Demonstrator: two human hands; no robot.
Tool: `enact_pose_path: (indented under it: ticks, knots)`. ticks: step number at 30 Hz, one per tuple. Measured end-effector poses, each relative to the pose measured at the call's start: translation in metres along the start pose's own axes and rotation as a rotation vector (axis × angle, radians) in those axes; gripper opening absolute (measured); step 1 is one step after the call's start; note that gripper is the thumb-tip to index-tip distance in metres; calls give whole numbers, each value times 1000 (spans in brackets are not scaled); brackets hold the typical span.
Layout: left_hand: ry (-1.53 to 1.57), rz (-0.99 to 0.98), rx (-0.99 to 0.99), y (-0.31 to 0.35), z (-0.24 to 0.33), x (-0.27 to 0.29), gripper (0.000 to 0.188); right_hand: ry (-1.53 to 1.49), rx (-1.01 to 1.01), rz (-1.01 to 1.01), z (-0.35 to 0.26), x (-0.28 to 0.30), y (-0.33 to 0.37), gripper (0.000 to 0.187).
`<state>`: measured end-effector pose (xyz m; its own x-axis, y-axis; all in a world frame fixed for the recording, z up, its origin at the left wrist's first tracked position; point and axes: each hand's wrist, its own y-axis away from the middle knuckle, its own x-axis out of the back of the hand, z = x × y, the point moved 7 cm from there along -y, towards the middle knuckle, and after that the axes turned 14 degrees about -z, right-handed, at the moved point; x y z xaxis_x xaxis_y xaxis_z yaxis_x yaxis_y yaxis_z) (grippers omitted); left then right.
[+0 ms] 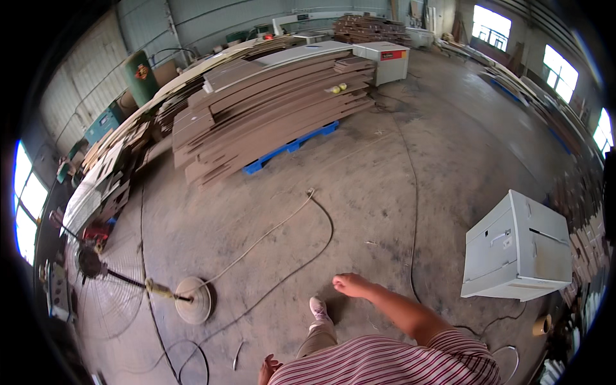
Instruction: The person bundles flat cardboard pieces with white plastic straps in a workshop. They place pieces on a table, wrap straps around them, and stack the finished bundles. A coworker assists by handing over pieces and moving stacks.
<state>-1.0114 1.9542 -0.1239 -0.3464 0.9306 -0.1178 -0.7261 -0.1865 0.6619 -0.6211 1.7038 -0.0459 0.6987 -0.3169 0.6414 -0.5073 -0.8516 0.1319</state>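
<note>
My right hand [350, 285] swings forward over the concrete floor, its fingers curled in, with nothing visible in it. Low at the bottom edge, my left hand [269, 369] hangs beside my striped shirt; its fingers look loosely apart and hold nothing I can see. One foot in a light shoe [318, 308] is on the floor just left of my right hand. Neither hand touches any object. Closest in front of them is a thin cable [333, 224] looping across the floor.
Stacked brown boards [269, 106] rest on a blue pallet [292, 146] ahead. A pedestal fan with a round base [193, 300] stands at left. To the right is a white cabinet-like machine [517, 249], with a tape roll [542, 325] nearby. Another white machine [388, 64] stands beyond the boards.
</note>
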Motion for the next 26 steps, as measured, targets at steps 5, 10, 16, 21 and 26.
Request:
enact_pose_path:
  ticks: [5, 10, 16, 21, 26]
  knots:
    - [-694, -44, -175, -143, 142, -47, 58, -37, -557, 71, 198, 36, 70, 16]
    - [-780, -342, -381, -292, 325, -153, 56, -7, -1304, -599, 349, 20, 306, 27]
    - [-1037, -404, -635, -436, 511, -265, 51, -708, -1472, -7, 411, 145, 217, 18]
    - [-861, -399, -564, -575, 574, -344, 43, -64, -1129, 194, 530, 340, -32, 28]
    - [-698, -348, -426, -665, 646, -384, 43, 46, -519, 123, 543, 510, -322, 18]
